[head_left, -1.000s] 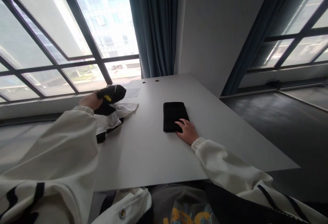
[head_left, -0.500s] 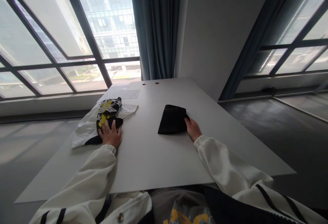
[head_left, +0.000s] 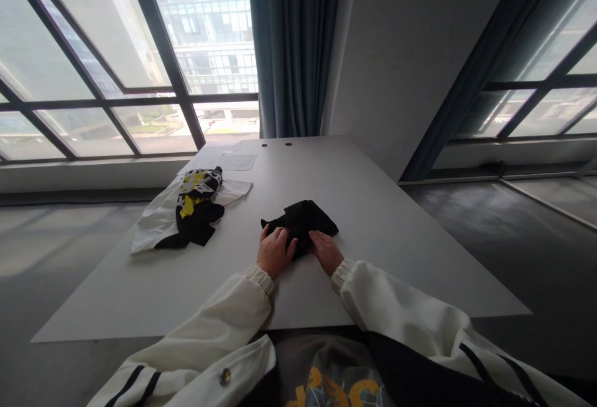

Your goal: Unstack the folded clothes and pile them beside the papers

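The near edge of the black cloth (head_left: pixel 302 222) is hidden under both hands. The left hand (head_left: pixel 275 253) pinches that edge in its grip; the right hand (head_left: pixel 326 251) rests fingers on it (grasp unclear). The cloth lies mid-table (head_left: pixel 373 208), at 12 o'clock from the hands.

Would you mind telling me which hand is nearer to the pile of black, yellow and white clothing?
Left. The left hand is on the black cloth's side facing the pile; the right hand lies beyond it, farther away.

cloth (head_left: pixel 302 220) on table (head_left: pixel 382 251), touching both hands' fingertips; garment pile (head_left: pixel 189 217) well left of left hand (head_left: pixel 275 253); papers (head_left: pixel 233 161) behind pile.
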The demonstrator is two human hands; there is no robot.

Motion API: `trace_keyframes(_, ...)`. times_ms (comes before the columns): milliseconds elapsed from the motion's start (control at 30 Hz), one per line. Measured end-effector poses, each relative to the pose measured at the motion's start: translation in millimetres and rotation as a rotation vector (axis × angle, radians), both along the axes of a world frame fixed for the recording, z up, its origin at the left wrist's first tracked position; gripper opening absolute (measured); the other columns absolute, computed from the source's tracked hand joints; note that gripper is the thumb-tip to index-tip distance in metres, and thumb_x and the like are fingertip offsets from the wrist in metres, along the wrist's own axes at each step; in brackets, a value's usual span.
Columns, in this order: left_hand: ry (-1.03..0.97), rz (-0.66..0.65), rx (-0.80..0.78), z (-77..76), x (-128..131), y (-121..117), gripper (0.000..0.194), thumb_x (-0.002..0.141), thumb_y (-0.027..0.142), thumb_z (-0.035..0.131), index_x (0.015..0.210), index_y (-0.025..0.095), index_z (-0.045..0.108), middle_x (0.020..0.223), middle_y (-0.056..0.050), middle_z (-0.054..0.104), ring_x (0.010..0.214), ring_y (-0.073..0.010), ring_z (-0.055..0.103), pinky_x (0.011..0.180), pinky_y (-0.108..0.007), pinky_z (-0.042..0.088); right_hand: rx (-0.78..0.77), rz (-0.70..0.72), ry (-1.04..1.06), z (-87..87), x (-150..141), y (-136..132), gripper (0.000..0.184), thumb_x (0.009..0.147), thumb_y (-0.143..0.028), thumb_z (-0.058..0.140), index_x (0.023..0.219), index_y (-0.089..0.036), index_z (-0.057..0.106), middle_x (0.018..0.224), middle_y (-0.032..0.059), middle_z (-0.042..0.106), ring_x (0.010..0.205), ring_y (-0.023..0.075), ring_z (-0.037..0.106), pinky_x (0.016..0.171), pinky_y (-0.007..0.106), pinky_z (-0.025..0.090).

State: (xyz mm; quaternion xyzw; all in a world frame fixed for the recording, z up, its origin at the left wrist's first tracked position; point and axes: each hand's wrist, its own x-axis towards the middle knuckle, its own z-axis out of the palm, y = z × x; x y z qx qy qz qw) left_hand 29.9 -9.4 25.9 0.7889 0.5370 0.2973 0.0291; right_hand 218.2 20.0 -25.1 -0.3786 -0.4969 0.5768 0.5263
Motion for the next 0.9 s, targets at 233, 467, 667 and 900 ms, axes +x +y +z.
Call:
trace_keyframes(233, 0.051, -0.051, -0.206, -8.4, -6, -3, 0.03, 0.094, 0.05, 0.067, 0.107, 0.022, 0.067, 0.102, -0.009, 0.074, 0.091, -0.0278, 0.073, 0.082, -0.037, 0.054, -0.21, 0.08, 0.349, 3.0, -3, -9, 0.042, 0.091, -0.06, 0.061, 0.109, -0.023, 0.072, 0.112, 0.0113, 0.08, 0.123, 0.0329, 0.07, 0.104, 0.054, 0.059)
trace_keyframes(467, 0.014, -0.048, -0.253, -7.3, -4, -8, 0.03, 0.093, 0.034, 0.07, 0.122, 0.026, 0.067, 0.125, -0.008, 0.07, 0.103, -0.0255, 0.073, 0.087, -0.034, 0.054, -0.194, 0.137, 0.452, 10.5, 0, -24, 0.04, 0.1, -0.056, 0.051, 0.116, -0.026, 0.073, 0.135, 0.0052, 0.074, 0.138, 0.0248, 0.061, 0.121, 0.048, 0.048)
trace_keyframes(667, -0.152, 0.029, -0.22, -9.3, -7, -4, 0.017, 0.096, 0.024, 0.056, 0.108, 0.024, 0.068, 0.107, -0.007, 0.074, 0.095, -0.024, 0.071, 0.083, -0.034, 0.051, -0.142, 0.046, 0.391, 10.9, 4, -12, 0.045, 0.1, -0.06, 0.049, 0.124, -0.029, 0.07, 0.141, 0.0038, 0.071, 0.139, 0.0267, 0.06, 0.117, 0.053, 0.051)
trace_keyframes(900, -0.749, 0.215, -0.112, 27.5, -62, 13, 0.025, 0.096, 0.043, 0.046, 0.083, 0.023, 0.055, 0.072, 0.001, 0.06, 0.07, -0.0177, 0.056, 0.069, -0.029, 0.046, 0.134, -0.192, -0.195, 18.1, 64, -2, 0.048, 0.092, -0.06, 0.061, 0.127, -0.03, 0.072, 0.132, 0.0089, 0.074, 0.138, 0.0325, 0.06, 0.119, 0.053, 0.048)
